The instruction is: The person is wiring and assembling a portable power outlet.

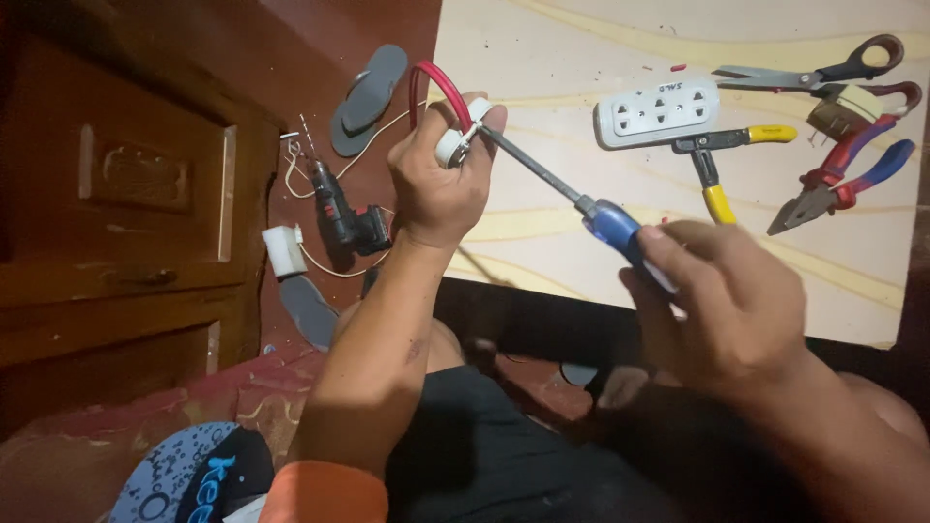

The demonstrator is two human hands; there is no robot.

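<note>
My left hand grips a small white round fitting with a red cable looping up out of it. My right hand holds a screwdriver by its blue handle. The metal shaft runs up and left, and its tip sits at the white fitting between my left fingers. Both hands hover above the near edge of a pale board lying on the red floor.
On the board lie a white power strip, yellow-handled pliers, scissors, a plug and red-and-blue pliers. On the floor to the left are a cordless drill, grey flip-flops, a white box with cord and a wooden door.
</note>
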